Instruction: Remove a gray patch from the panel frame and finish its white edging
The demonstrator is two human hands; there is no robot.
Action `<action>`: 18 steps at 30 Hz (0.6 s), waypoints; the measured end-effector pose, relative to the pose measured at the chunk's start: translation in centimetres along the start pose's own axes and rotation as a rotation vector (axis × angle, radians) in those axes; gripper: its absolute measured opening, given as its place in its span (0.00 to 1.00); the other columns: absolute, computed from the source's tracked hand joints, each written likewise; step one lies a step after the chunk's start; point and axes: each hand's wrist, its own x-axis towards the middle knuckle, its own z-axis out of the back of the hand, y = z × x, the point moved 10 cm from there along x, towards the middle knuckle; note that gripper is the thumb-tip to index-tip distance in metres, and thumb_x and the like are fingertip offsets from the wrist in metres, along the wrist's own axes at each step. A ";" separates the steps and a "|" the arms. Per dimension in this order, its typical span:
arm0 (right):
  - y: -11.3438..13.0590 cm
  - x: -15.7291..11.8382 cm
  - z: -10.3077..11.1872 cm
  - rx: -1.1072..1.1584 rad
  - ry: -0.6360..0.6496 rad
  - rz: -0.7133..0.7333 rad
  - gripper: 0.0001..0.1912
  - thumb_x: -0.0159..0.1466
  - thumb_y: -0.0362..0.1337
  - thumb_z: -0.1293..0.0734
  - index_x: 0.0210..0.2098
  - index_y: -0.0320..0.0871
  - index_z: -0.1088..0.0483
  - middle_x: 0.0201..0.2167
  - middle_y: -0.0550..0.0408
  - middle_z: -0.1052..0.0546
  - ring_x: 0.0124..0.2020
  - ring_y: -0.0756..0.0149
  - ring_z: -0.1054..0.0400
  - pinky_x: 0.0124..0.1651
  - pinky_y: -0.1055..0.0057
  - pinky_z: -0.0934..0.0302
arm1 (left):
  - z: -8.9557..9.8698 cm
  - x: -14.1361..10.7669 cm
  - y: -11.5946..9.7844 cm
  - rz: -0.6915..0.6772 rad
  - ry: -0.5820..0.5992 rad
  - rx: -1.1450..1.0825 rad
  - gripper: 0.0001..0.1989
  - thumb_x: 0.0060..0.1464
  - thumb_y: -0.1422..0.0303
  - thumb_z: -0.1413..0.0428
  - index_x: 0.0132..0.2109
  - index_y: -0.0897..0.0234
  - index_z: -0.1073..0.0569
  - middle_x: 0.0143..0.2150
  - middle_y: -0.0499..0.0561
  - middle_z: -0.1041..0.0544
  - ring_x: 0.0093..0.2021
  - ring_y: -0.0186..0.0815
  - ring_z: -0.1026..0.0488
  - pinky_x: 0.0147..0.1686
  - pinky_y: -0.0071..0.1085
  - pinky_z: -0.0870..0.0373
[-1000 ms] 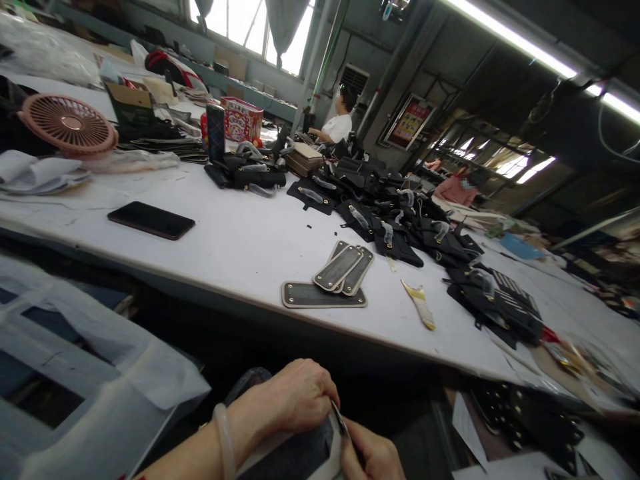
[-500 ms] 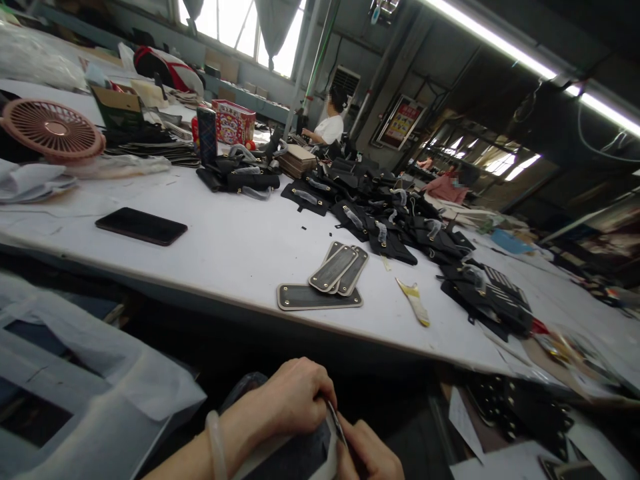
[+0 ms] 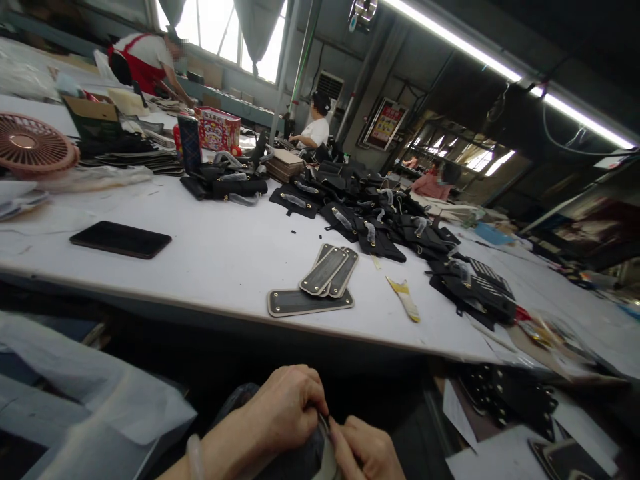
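Low in the head view, above my lap, my left hand (image 3: 285, 410) is closed with a pinch on the edge of a flat piece with a pale border (image 3: 329, 461). Against the same edge, just right of it, press the thumb and fingers of my right hand (image 3: 370, 450). Most of the piece is hidden by the hands and the frame's lower edge. On the table in front of them lie several dark grey panels with beige borders and brass eyelets (image 3: 310, 303), some stacked crosswise.
The white table (image 3: 215, 267) carries a phone (image 3: 120, 239), a pink fan (image 3: 30, 147), a yellowish strip (image 3: 404, 298) and a heap of black bag pieces (image 3: 380, 240). White wrapping (image 3: 100, 387) lies at lower left. Co-workers, one in a red apron (image 3: 143, 63), are farther back.
My hands have drawn closer together along the piece's edge, and less of its dark face shows. The view has shifted slightly right. A person in a red apron has come into sight at upper left.
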 end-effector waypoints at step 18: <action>-1.1 2.3 -4.0 0.944 0.478 -0.385 0.29 0.53 0.61 0.28 0.35 0.39 0.27 0.24 0.62 0.36 0.24 0.75 0.47 0.28 0.77 0.49 | 0.0 0.3 1.4 0.166 0.044 -0.053 0.18 0.40 0.73 0.48 0.36 0.56 0.17 0.35 0.49 0.16 0.36 0.38 0.21 0.36 0.30 0.31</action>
